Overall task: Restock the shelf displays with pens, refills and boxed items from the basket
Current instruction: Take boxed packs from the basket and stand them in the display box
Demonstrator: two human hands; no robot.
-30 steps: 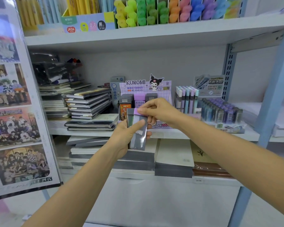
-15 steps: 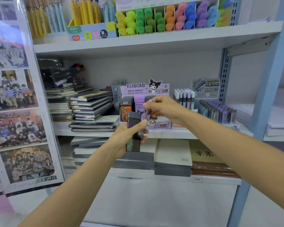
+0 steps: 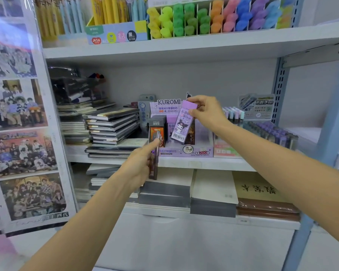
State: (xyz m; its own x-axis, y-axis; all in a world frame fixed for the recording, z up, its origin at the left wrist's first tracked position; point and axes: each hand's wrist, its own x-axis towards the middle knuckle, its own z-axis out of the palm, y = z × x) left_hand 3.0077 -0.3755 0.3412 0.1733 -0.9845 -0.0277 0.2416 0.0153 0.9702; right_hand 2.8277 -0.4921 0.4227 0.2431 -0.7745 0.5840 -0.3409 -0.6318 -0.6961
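Right hand (image 3: 205,112): raised in front of the middle white shelf board (image 3: 194,164). Its fingers (image 3: 193,99) pinch the top end of a purple rectangular refill box printed with a cartoon character and a barcode (image 3: 182,125). The box is tilted, top leaning to the right. Its lower end sits inside the pale purple cardboard display tray lettered KUROMI (image 3: 186,152), which stands on the shelf board.

Left hand (image 3: 139,166): lower and to the left, in front of the shelf edge. It grips a slim dark brown box seen edge-on (image 3: 153,169), held upright. The thumb lies straight up the near face; the other fingers are hidden behind the box, so their position cannot be told.

Tray contents: a dark and orange box marked ULTRAMAN (image 3: 158,129) stands upright at the left end, just beside the purple box.

Surroundings: a stack of dark-covered notebooks (image 3: 112,126) lies left of the tray. A slanted display of grey and purple refill tubes (image 3: 272,132) stands to its right. On the shelf above, rows of coloured highlighters (image 3: 204,18) sit in dividers.
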